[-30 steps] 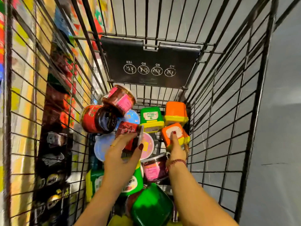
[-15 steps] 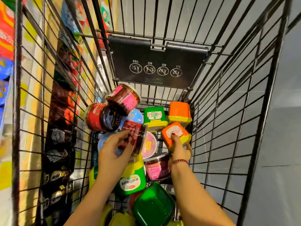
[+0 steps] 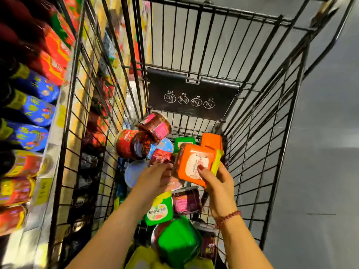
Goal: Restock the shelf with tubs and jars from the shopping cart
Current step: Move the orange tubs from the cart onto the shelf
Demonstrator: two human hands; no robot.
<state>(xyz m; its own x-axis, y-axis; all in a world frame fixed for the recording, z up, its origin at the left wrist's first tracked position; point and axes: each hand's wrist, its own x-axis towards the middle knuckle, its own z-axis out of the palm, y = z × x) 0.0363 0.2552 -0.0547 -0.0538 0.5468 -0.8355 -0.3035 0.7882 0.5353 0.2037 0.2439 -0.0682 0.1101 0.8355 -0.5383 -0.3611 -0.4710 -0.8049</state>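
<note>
Black plastic flap [image 3: 191, 98] on the cart's far end: four round pictograms, captioned upside down "YES", "NO", "NO", "NO". Green tub [image 3: 158, 210] below the hands: white label with Chinese characters beginning with the numeral "6". Print on the other containers is illegible.

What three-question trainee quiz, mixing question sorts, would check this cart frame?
1. True or false: the right hand holds the orange-lidded square plastic tub.
2. Which side of the black wire shopping cart are the shelves on? A left, B right.
3. Fill in: the left hand grips a small ___-labelled jar.

Key: 1 true; 2 A; 3 red.
</note>
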